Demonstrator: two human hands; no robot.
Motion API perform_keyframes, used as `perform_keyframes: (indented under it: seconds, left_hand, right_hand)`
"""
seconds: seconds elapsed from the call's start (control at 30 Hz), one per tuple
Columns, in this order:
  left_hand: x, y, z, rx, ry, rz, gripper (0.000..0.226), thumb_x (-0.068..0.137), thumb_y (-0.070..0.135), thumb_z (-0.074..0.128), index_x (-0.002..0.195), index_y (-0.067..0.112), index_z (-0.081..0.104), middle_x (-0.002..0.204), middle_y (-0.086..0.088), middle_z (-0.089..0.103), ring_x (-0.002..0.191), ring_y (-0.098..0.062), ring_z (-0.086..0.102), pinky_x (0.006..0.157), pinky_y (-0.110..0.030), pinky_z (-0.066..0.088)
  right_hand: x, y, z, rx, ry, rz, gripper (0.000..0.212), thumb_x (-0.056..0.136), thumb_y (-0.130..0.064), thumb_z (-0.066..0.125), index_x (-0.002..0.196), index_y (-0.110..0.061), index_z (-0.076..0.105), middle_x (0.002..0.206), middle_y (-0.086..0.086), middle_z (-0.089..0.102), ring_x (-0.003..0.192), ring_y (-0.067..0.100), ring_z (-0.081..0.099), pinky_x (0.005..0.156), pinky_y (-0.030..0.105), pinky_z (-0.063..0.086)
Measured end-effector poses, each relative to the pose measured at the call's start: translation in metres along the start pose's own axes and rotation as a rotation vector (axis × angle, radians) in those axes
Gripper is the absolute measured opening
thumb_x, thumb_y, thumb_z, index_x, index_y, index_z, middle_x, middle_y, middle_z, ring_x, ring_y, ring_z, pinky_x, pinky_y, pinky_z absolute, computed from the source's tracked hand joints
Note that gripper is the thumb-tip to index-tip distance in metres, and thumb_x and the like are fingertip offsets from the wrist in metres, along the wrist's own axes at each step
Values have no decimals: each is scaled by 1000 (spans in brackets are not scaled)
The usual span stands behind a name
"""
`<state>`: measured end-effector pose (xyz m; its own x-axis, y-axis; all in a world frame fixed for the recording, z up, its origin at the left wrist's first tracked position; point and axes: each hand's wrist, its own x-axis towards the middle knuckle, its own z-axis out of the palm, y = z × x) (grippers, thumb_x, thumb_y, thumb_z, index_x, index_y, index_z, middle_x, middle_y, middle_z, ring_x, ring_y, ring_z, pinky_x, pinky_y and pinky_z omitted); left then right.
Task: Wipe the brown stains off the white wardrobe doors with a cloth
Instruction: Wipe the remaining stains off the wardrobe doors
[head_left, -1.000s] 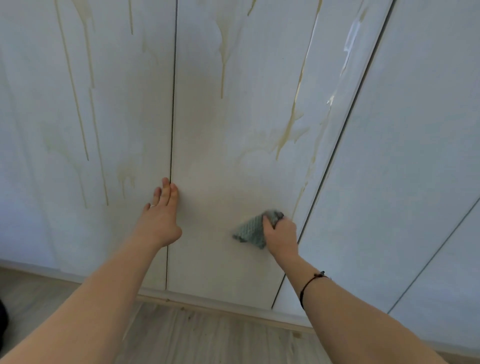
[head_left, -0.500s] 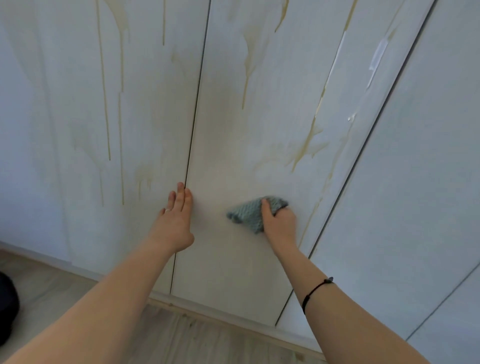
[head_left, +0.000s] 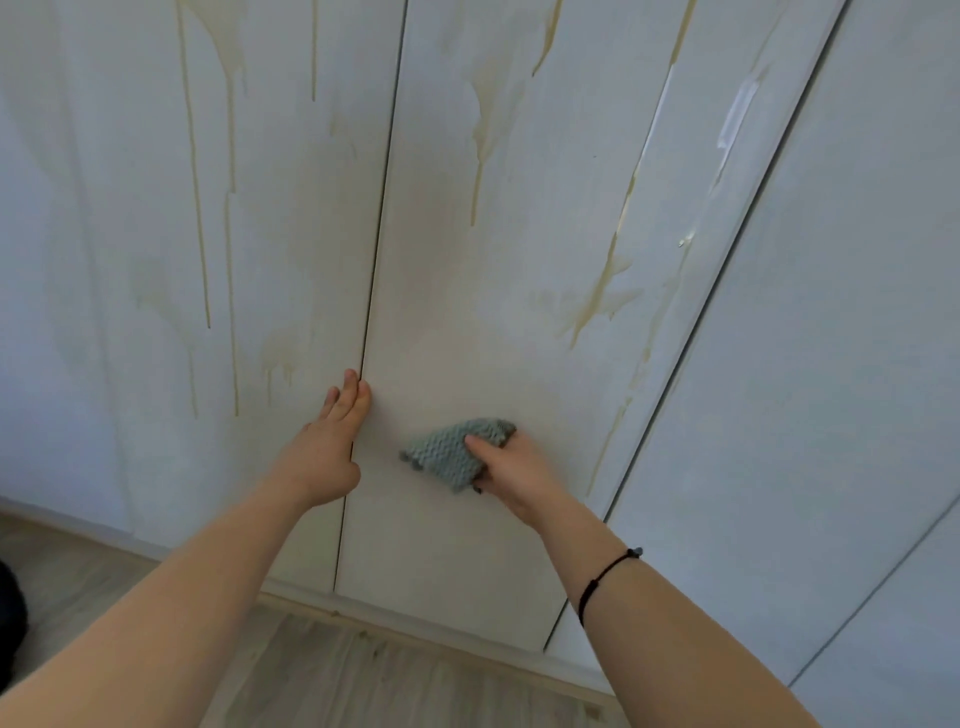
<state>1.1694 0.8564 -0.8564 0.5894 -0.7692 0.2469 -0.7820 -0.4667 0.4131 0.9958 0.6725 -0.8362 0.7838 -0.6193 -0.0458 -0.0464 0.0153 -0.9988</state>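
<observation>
White wardrobe doors fill the view. The middle door (head_left: 447, 545) carries brown drip stains (head_left: 597, 299) on its upper right half and a streak (head_left: 480, 135) near its top. More thin brown runs (head_left: 200, 218) mark the left door (head_left: 130, 441). My right hand (head_left: 514, 475) grips a grey-green knitted cloth (head_left: 452, 449) and presses it against the lower part of the middle door. My left hand (head_left: 332, 441) lies flat with straight fingers over the gap between the left and middle doors.
A pale wooden floor (head_left: 363, 686) runs along the plinth under the doors. A dark object (head_left: 10, 618) sits at the far left edge. To the right is another white door (head_left: 831, 389) with faint marks near its left edge.
My right hand has slid the cloth leftward across the middle door, away from its right edge. The view has shifted, and my left hand stays pressed at the door gap.
</observation>
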Motion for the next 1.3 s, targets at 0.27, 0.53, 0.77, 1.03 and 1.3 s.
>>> perform_keyframes:
  seconds: [0.27,0.53,0.77,1.03,1.3]
  left_hand:
    - [-6,12,-18,62,42,-24,97,81,-2,50,161,18,1,166,4,-14,155,-23,3,121,-39,27]
    - [-5,17,-11,124,-27,-57,102,81,2,54,160,20,-10,163,4,-27,154,-24,-6,118,-47,31]
    - [-2,16,-10,152,-50,-70,101,84,5,55,159,18,-11,163,1,-29,154,-25,-7,118,-49,30]
    - [-2,16,0,190,1,-86,100,82,3,50,159,19,-13,162,2,-32,154,-24,-8,118,-50,29]
    - [1,11,1,188,6,-82,101,82,5,50,159,21,-13,161,5,-33,154,-24,-8,118,-51,28]
  right_hand:
    - [-54,61,-125,56,185,377,32,101,2,52,132,6,50,128,25,60,110,38,61,94,55,51]
    - [-42,-31,-136,424,170,8,33,101,-3,50,132,6,55,119,19,69,107,32,68,78,43,60]
    - [-41,-9,-120,223,202,8,25,98,0,55,123,2,60,127,23,64,117,37,63,90,51,56]
    - [-45,24,-126,-24,309,193,13,96,-3,63,107,2,62,113,23,69,105,37,67,83,54,58]
    - [-17,-84,-97,223,406,-402,14,99,-21,62,103,-11,70,100,5,76,94,23,74,71,40,62]
